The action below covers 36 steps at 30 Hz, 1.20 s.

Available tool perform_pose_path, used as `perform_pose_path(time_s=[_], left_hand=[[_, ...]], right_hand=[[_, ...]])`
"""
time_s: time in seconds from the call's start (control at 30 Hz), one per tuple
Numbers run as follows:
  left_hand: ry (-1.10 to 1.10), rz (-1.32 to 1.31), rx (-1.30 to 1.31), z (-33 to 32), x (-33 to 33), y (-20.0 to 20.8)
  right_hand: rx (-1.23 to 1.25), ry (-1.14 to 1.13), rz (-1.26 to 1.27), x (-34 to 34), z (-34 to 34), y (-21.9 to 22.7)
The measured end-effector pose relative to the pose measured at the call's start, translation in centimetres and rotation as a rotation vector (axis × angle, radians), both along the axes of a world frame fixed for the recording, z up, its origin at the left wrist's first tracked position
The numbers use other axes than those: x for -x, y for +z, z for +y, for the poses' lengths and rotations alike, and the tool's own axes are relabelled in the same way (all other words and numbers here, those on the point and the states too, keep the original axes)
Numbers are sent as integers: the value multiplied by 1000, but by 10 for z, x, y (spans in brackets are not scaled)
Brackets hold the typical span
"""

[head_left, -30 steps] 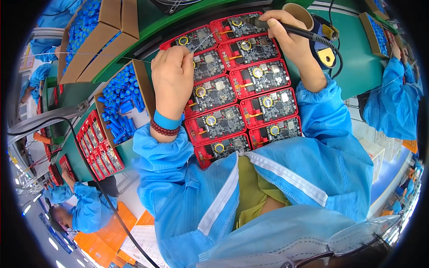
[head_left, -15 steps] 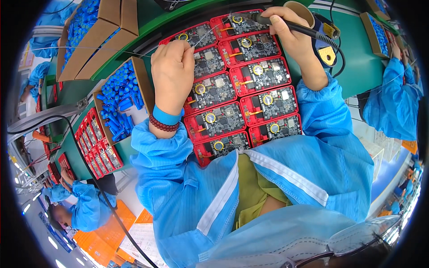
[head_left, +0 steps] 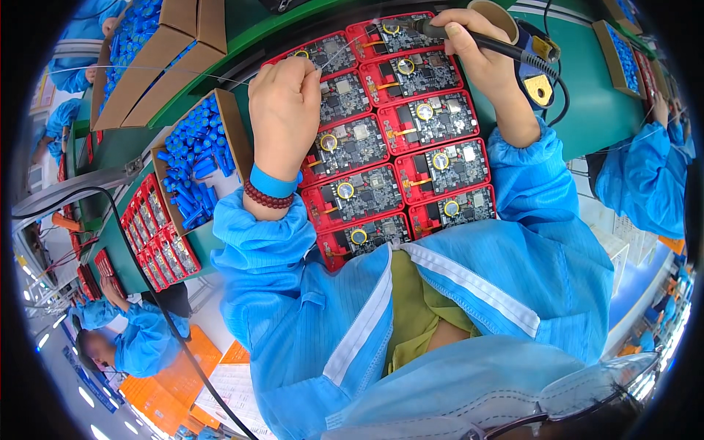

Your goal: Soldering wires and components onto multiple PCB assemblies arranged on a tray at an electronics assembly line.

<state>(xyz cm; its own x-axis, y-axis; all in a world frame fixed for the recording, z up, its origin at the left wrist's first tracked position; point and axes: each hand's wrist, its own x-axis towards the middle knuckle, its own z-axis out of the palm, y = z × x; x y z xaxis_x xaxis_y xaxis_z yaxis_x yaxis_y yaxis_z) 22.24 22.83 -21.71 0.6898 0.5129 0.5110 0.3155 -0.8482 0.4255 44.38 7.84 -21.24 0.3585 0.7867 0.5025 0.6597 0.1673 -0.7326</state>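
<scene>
Two columns of red plastic cases, each with a circuit board (head_left: 438,121) and a round yellow-ringed coin cell, lie in front of me. My right hand (head_left: 485,62) grips a soldering iron (head_left: 506,50) by its dark handle. The iron's tip is over the far board (head_left: 400,40) of the right column; its exact contact is too small to make out. My left hand (head_left: 284,110) pinches a thin solder wire (head_left: 339,53) above the left column, hiding part of the boards below. The wire's front end points toward that far board, and its tail runs off leftward.
An open carton of blue cylindrical cells (head_left: 196,158) stands left of my left arm, beside more red cases (head_left: 158,235). A larger carton (head_left: 169,66) is behind it. The iron's holder (head_left: 539,89) and a cardboard tube (head_left: 499,16) stand at the right. Co-workers in blue sit on both sides.
My left hand has shifted very slightly, and the wire's tail has risen a little. The iron stays over the far board. A co-worker's hand at the far right has moved nearer.
</scene>
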Motion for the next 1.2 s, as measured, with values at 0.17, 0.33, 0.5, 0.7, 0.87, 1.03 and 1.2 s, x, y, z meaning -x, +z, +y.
perform_pose_path(time_s=[0.17, 0.33, 0.5, 0.7, 0.87, 1.03, 1.2], left_hand=[[-26, 19, -34, 0, -2, 1], [-24, 20, -77, 3, -4, -4], [-28, 0, -3, -4, -2, 1], [1, -1, 125, -31, 21, 6], [-35, 37, 21, -39, 27, 2], [-43, 62, -50, -39, 26, 2], [-37, 77, -34, -37, 26, -1]], right_hand=[[-72, 59, -25, -17, 2, -32], [-32, 0, -36, 0, 3, -4], [-87, 34, -3, -6, -9, -7], [-143, 93, 107, 6, -41, -1], [-135, 98, 3, 13, -45, -10], [-69, 80, 8, 16, -42, -16], [-98, 108, -30, 14, -38, -20]])
